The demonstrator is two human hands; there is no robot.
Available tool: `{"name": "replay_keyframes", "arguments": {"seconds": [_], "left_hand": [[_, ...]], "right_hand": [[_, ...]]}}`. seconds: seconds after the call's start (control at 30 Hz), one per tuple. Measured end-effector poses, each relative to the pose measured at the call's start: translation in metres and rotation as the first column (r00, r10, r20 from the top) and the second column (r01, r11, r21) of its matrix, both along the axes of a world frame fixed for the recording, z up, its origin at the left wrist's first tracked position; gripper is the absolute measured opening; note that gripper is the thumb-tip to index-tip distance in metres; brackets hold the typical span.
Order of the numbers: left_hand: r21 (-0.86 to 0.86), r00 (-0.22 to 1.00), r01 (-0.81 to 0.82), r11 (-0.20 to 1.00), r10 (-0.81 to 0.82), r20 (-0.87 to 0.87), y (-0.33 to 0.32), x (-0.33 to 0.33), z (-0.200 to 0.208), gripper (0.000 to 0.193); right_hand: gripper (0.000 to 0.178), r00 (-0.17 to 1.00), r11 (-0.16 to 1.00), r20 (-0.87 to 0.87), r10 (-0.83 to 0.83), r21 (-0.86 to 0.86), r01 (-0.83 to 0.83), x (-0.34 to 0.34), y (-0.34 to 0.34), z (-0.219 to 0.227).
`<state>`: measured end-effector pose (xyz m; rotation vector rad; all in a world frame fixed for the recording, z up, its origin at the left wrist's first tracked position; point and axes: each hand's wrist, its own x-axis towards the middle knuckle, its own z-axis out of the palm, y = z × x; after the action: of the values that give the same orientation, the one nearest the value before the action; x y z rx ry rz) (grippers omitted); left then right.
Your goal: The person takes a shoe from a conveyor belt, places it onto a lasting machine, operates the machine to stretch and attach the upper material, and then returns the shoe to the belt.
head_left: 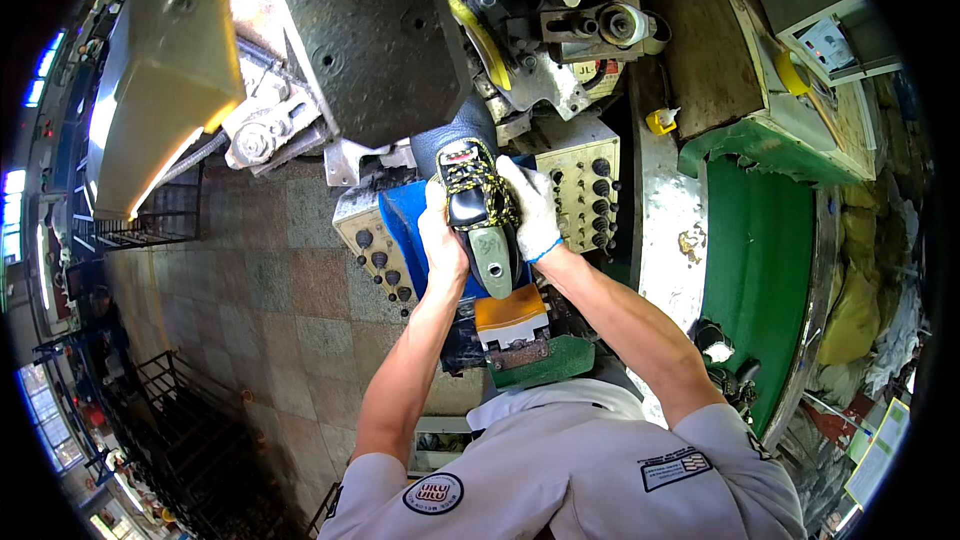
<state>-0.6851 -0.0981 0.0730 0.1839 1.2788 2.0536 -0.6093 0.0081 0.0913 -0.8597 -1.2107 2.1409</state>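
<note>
A dark lace-up shoe (467, 202) with black-and-yellow laces is held between both hands, its toe pointing away under the machine's dark metal plate (370, 40). A grey-green shoe last (491, 262) with a hole in its top sticks out of the shoe's near end. Along the shoe's left side lies my left hand (441, 236), closed round it and pale like a glove. My right hand (534, 205), in a white glove with a blue cuff, grips the other side. The far end of the toe is hidden beneath the plate.
Control panels with dark knobs flank the shoe, one panel (577, 155) right and another panel (358, 217) left. An orange pad (510, 310) sits just below the last. A yellowish guard (165, 100) stands at upper left. Rightward are a green surface (757, 280) and a wooden cabinet (700, 50).
</note>
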Motion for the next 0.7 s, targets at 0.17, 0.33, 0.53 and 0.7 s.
{"name": "replay_keyframes", "arguments": {"seconds": [0.17,0.33,0.53,0.7], "left_hand": [[0.006,0.998,-0.026,1.000,0.026,-0.058,-0.001,0.006,0.009,0.051],[-0.054,0.997,-0.010,0.998,0.007,-0.072,0.000,0.011,0.032,0.046],[-0.494,0.969,-0.238,0.837,0.166,-0.184,-0.022,0.006,0.050,0.058],[-0.317,0.709,-0.427,0.847,0.096,-0.698,-0.015,0.072,0.107,0.065]], "right_hand": [[0.035,0.999,0.996,-0.038,-0.024,0.088,0.028,0.006,-0.001,-0.004],[0.035,0.998,0.996,-0.039,-0.045,-0.074,0.042,0.003,-0.001,0.006],[0.048,0.997,0.995,-0.031,-0.076,0.060,0.077,0.032,0.006,-0.006],[0.052,0.960,0.950,0.011,-0.279,-0.142,0.277,0.193,0.051,-0.013]]}}
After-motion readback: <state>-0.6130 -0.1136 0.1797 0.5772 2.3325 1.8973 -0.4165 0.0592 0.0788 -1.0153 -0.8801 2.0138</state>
